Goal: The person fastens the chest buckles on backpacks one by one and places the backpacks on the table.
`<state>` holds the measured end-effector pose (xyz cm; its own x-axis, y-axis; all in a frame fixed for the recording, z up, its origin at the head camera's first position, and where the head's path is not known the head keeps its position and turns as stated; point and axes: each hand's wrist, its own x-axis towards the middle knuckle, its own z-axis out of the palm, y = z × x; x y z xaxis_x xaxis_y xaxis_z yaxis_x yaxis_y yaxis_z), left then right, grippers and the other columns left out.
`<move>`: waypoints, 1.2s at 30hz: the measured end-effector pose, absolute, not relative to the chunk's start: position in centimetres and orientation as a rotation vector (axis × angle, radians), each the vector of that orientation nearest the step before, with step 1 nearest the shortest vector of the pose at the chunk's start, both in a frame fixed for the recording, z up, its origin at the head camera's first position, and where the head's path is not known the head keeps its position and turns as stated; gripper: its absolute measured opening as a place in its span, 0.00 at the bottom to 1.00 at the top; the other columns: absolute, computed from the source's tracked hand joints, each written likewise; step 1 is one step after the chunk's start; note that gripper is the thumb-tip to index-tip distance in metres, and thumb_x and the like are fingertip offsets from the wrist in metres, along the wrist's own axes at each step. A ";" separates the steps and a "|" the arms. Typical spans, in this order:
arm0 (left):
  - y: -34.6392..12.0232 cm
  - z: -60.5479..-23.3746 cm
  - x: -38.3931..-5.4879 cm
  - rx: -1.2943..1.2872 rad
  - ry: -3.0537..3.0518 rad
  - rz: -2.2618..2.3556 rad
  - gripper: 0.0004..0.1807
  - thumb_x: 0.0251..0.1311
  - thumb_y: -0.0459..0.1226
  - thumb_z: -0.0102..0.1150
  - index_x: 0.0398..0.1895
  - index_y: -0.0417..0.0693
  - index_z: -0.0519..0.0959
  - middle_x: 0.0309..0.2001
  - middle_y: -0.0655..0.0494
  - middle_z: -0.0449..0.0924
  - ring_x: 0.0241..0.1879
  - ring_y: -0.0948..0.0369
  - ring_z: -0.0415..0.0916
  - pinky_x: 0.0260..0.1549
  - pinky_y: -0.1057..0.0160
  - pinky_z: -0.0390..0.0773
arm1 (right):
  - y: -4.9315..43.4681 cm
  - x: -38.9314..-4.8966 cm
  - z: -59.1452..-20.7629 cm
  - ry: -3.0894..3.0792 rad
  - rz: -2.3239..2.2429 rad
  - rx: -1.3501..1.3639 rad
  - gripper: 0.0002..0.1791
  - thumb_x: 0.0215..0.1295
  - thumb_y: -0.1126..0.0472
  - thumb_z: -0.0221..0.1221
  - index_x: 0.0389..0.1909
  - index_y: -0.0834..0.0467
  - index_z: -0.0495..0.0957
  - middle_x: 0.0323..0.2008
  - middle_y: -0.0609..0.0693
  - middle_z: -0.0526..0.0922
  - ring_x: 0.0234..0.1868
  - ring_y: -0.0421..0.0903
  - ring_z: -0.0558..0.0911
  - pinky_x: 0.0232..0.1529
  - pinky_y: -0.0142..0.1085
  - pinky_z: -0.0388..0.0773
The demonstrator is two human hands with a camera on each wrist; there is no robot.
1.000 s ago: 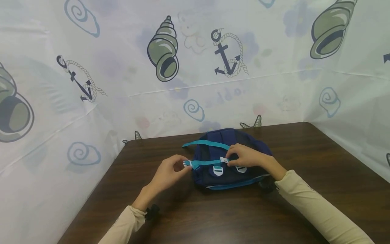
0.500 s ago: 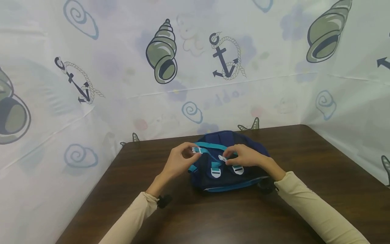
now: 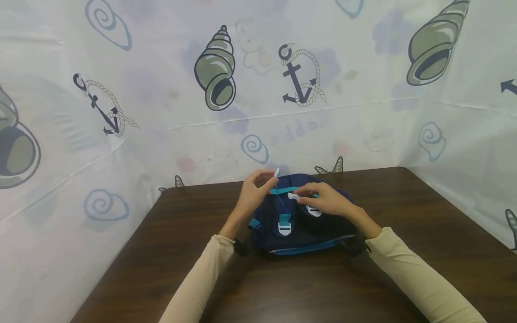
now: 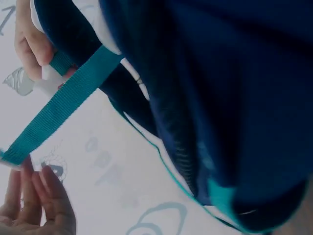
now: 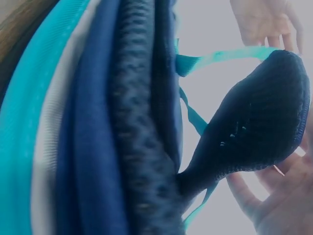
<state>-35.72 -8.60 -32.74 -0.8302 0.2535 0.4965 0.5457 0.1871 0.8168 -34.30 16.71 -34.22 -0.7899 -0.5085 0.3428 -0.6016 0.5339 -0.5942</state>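
Note:
A navy backpack (image 3: pixel 300 235) with turquoise straps lies on the table. My left hand (image 3: pixel 254 190) pinches a white side-release buckle end (image 3: pixel 277 172) between thumb and fingers, raised over the bag's far left part. From it a turquoise strap (image 4: pixel 66 110) runs taut to the bag in the left wrist view. With thumb and fingertips my right hand (image 3: pixel 327 200) holds the other white buckle piece (image 3: pixel 292 196), just right of and below the first. The two pieces are apart. A padded dark shoulder strap (image 5: pixel 249 117) covers part of the right hand in the right wrist view.
White strap adjusters (image 3: pixel 284 229) sit on the front of the bag. The brown wooden table (image 3: pixel 194 233) reaches to a white cloth backdrop (image 3: pixel 161 152) printed with shells and anchors, which also closes off both sides.
My left hand has moved right and up with its buckle end, lifting the strap from the bag's left side. The right hand has risen slightly, still holding its buckle piece.

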 end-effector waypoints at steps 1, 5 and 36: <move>-8.5 -32.6 -35.9 -0.756 -2.238 -1.660 0.17 0.66 0.46 0.62 0.55 0.51 0.80 0.51 0.51 0.83 0.50 0.57 0.80 0.48 0.51 0.82 | 16.7 -34.3 -34.1 -2.622 1.107 0.953 0.19 0.71 0.53 0.60 0.58 0.56 0.80 0.50 0.52 0.85 0.52 0.50 0.81 0.57 0.53 0.78; -8.2 -31.4 -36.6 -0.790 -2.393 -1.424 0.17 0.68 0.46 0.60 0.57 0.51 0.81 0.50 0.51 0.83 0.52 0.56 0.79 0.54 0.54 0.79 | 16.7 -34.4 -33.4 -2.584 1.132 0.926 0.18 0.70 0.53 0.61 0.57 0.55 0.81 0.50 0.51 0.85 0.52 0.51 0.82 0.56 0.54 0.78; -8.3 -26.8 -36.4 -0.876 -2.761 -1.024 0.12 0.67 0.44 0.62 0.50 0.54 0.85 0.44 0.56 0.84 0.42 0.56 0.82 0.46 0.58 0.82 | 18.6 -35.6 -28.8 -2.590 1.030 0.867 0.16 0.69 0.57 0.62 0.53 0.60 0.82 0.43 0.54 0.83 0.46 0.50 0.80 0.60 0.55 0.76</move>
